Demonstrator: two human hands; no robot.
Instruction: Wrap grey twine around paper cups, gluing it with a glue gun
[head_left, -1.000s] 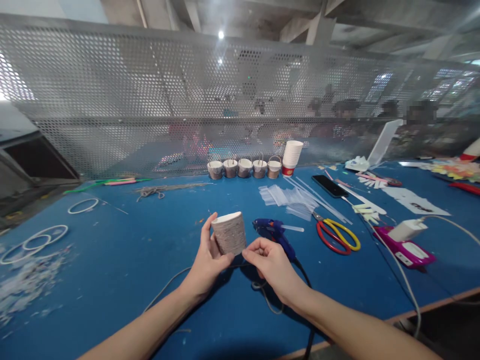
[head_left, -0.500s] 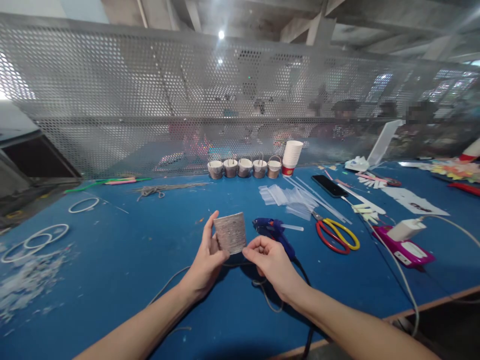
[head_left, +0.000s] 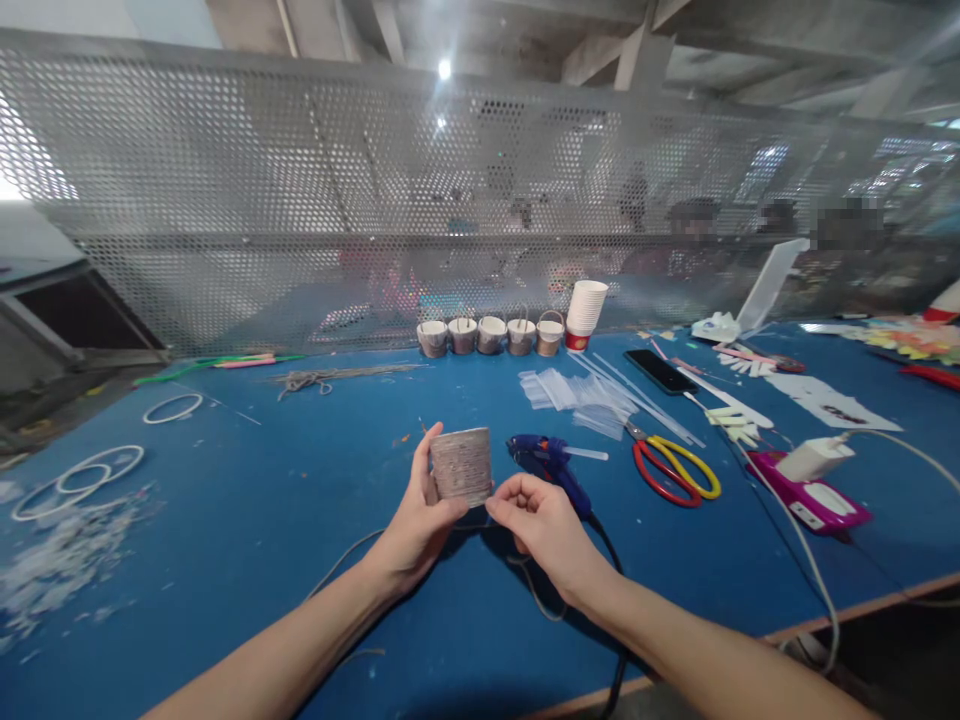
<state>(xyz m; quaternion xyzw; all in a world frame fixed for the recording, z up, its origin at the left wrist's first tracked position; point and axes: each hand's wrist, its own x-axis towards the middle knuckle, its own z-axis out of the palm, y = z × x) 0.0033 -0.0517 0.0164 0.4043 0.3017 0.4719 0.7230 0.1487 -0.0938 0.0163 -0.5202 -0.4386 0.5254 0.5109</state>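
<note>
A small cup wrapped in grey-brown cord (head_left: pixel 462 466) is held up off the table by my left hand (head_left: pixel 421 515), its fingers behind and its thumb along the lower edge. My right hand (head_left: pixel 536 520) pinches at the cup's lower right edge, thumb and forefinger pressed together on the cord. Loose cord (head_left: pixel 345 556) trails over the table beneath both hands. Right behind my right hand lies a blue glue gun (head_left: pixel 546 457) with a clear glue stick in its back end.
Several cord-wrapped cups (head_left: pixel 491 336) and a stack of paper cups (head_left: pixel 586 306) line the perforated screen. Right of the glue gun are scissors (head_left: pixel 679 470), clear plastic strips (head_left: pixel 574 395), a phone (head_left: pixel 660 371) and a magenta power strip (head_left: pixel 814 500). White rings (head_left: pixel 79 480) lie left.
The cup has turned slightly in my left hand and its top edge now looks more level. My right hand keeps its pinch at the lower edge, and the view has shifted a little.
</note>
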